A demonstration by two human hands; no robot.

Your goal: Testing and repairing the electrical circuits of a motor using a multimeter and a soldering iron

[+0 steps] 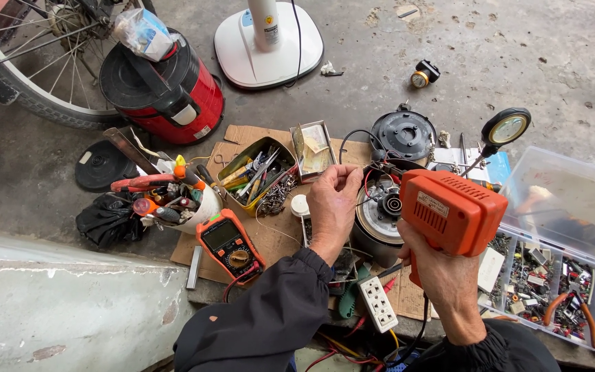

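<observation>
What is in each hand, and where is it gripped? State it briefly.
The right hand grips an orange soldering gun by its handle. The left hand pinches a thin wire between its fingertips.

We cannot see the tip of the orange soldering gun point(451, 212): its own body covers it, along with part of the open round appliance point(380, 210) beneath. The bicycle wheel point(32, 65) runs off the top left edge. The clear parts box point(552, 272) holds bits too small for us to tell apart. Our right hand point(445, 275) hides the gun's grip, and both sleeves leave the bottom edge.
</observation>
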